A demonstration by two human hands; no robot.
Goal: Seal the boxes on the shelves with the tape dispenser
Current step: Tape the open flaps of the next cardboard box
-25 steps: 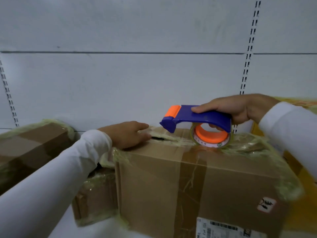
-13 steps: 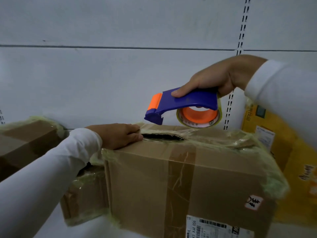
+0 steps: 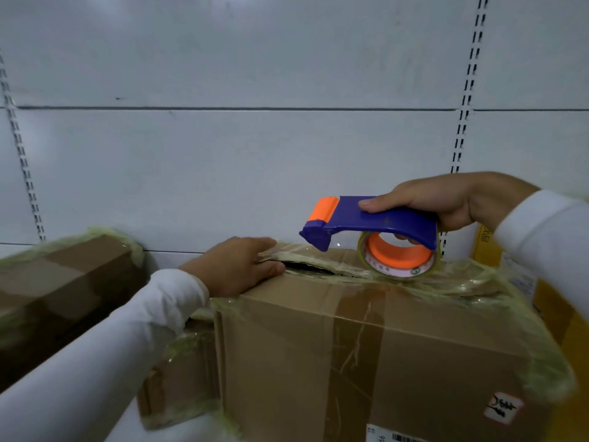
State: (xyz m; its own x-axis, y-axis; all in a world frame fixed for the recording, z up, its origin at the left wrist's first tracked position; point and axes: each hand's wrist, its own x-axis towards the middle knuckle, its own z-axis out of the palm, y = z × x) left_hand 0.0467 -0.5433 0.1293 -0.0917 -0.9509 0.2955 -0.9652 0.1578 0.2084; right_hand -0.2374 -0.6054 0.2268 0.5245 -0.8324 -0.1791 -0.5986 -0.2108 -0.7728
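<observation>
On the shelf, against the white slotted back panel point(image 3: 223, 170), a large cardboard box point(image 3: 366, 355) stands in the middle of the view, its top flaps wrapped in wrinkled yellowish clear tape and a dark gap showing along the seam near its back left corner. The left hand point(image 3: 237, 269) rests on that corner with its fingers laid flat and fairly straight over the flap beside the gap, pressing down rather than gripping. The right hand point(image 3: 446, 207) grips the handle of the blue tape dispenser point(image 3: 376, 223), thumb stretched along the top and fingers curled underneath through the frame. The dispenser sits over the right half of the box top; its tape roll on an orange core point(image 3: 400, 258) touches or nearly touches the taped surface, and its orange-capped nose points left toward the gap, raised just above the flap. A brown tape strip runs down the box's front face. A smaller box point(image 3: 178, 387) stands low on the left, partly behind the left sleeve, another box point(image 3: 63, 282) lies farther left, and a yellow package point(image 3: 561, 320) leans at the right edge
</observation>
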